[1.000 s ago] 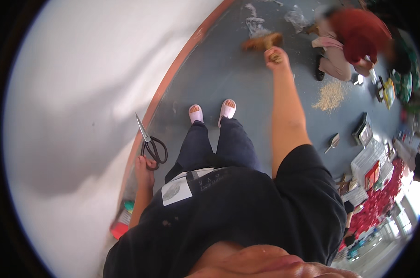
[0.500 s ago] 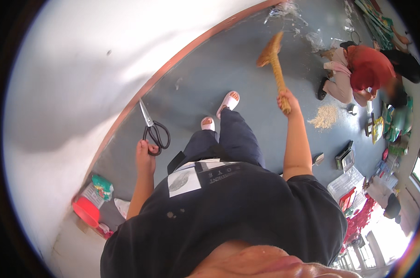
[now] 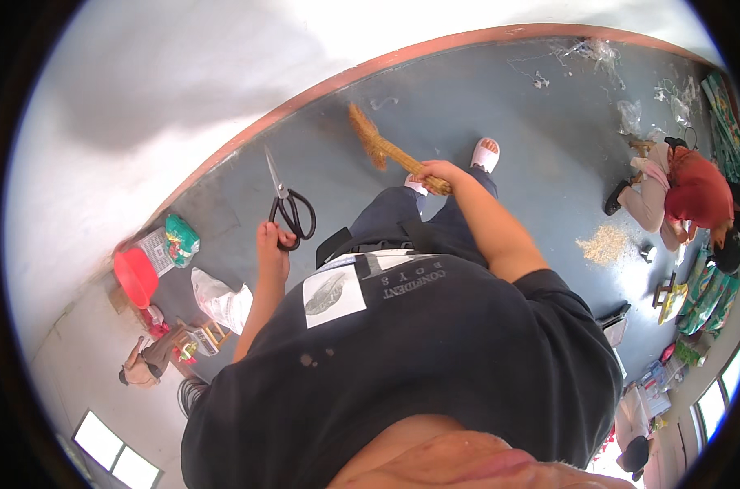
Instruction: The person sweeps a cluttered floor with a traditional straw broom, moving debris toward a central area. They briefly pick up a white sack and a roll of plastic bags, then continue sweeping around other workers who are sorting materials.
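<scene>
My left hand [image 3: 277, 238] is closed on one black loop of a pair of scissors [image 3: 284, 196]. Their silver blades point away from me, toward the wall, and look nearly closed. In my right hand [image 3: 440, 173] is the handle of a short straw broom [image 3: 390, 152]. The broom slants up and to the left over the grey floor, its bristle head [image 3: 368, 137] held ahead of my feet. Whether the bristles touch the floor I cannot tell. Part of my left foot is hidden behind my right hand and the handle.
A heap of pale grain-like bits [image 3: 605, 244] lies on the floor at right, near a crouching person in red [image 3: 696, 187]. Plastic scraps [image 3: 598, 55] litter the far right. A red basin [image 3: 136, 275], a green bag [image 3: 181, 240] and a white sack [image 3: 223, 300] stand at left.
The broom has swung leftward and nearer, from out at the right to across the front of me. My view has turned left, and the scissors stay in my left hand.
</scene>
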Available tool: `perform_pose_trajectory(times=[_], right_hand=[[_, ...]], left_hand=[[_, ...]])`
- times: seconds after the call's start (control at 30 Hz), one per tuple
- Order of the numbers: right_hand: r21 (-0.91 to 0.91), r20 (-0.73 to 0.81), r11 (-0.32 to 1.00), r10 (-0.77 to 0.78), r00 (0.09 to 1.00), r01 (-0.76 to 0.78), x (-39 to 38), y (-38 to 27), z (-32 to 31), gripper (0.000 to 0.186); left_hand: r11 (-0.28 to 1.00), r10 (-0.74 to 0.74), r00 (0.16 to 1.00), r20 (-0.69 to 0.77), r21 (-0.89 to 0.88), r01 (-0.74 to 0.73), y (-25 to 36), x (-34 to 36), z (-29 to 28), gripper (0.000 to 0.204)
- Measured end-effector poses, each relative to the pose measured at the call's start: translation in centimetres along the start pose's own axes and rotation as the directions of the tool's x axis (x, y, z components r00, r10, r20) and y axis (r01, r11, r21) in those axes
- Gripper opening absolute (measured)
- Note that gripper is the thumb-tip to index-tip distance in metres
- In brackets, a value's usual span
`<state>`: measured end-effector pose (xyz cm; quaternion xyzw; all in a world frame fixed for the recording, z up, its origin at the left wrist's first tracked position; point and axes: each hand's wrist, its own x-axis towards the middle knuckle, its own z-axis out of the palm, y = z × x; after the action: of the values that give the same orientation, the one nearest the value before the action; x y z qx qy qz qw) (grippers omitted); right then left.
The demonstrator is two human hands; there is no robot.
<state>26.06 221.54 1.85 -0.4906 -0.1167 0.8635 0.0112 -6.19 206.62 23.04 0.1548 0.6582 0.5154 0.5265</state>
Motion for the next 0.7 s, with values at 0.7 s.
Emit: perform_pose_trajectory(times=[0.7], right_hand=[[0.204, -0.741, 0.840, -0.203, 0.640, 0.503, -25.3, -17.6, -53.8, 0.046]], left_hand=[[0.987, -0.133, 0.985, 0.109, 0.106, 0.122, -2.6, 6.0, 32.3, 0.018]])
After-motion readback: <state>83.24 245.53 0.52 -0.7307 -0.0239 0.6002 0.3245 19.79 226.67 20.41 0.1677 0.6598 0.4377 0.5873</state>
